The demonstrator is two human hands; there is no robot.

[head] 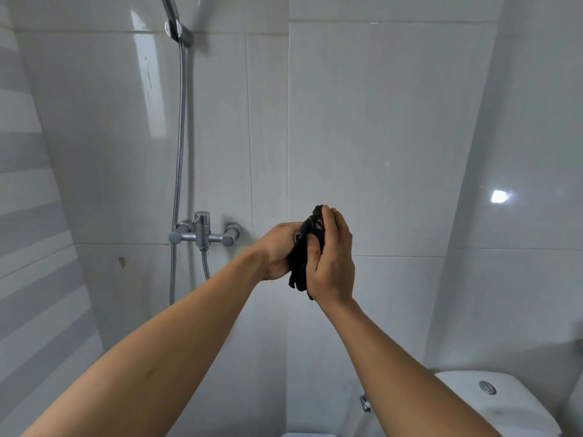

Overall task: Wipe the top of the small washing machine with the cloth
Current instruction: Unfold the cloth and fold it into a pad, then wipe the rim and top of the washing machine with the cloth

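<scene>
A dark, bunched cloth (303,252) is squeezed between my two hands, held out in front of me at mid-height against the tiled wall. My left hand (277,250) grips it from the left and my right hand (331,260) wraps it from the right, fingers curled over its top. Loose ends of the cloth hang below my palms. No washing machine shows in this view.
A chrome shower mixer tap (203,234) with its hose (179,146) is fixed to the wall left of my hands. A white toilet cistern (501,402) with a flush button stands at the lower right. Grey-white tiles cover the walls.
</scene>
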